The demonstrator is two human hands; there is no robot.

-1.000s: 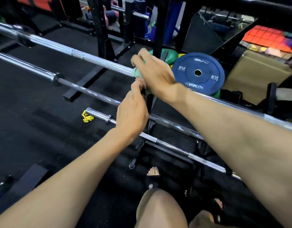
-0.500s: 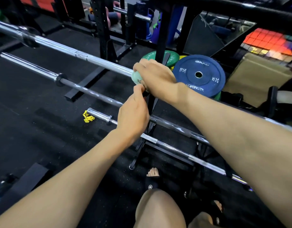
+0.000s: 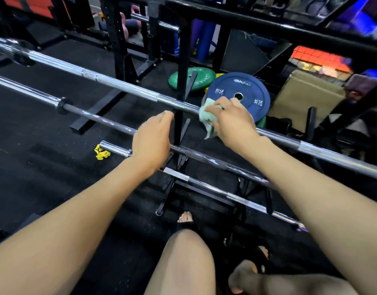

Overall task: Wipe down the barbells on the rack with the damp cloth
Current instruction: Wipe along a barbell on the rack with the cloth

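Note:
Three barbells lie across a black rack (image 3: 179, 128). The top barbell (image 3: 111, 83) is chrome and runs from the upper left to the right edge. My right hand (image 3: 230, 119) presses a pale green cloth (image 3: 209, 118) around it near the rack's upright. Below it lie the darker middle barbell (image 3: 94, 117) and the short bottom barbell (image 3: 206, 186). My left hand (image 3: 152, 139) hovers over the middle barbell, fingers loosely curled, holding nothing.
A blue weight plate (image 3: 239, 94) and a green plate (image 3: 194, 78) lean behind the rack. A yellow collar clip (image 3: 101, 152) lies on the black rubber floor. My knees and sandalled feet (image 3: 184, 220) are below. A tan box (image 3: 306, 96) stands at the right.
My left hand let go of the cloth and dropped away to the left. My right hand slid the cloth rightward along the top barbell, past the upright.

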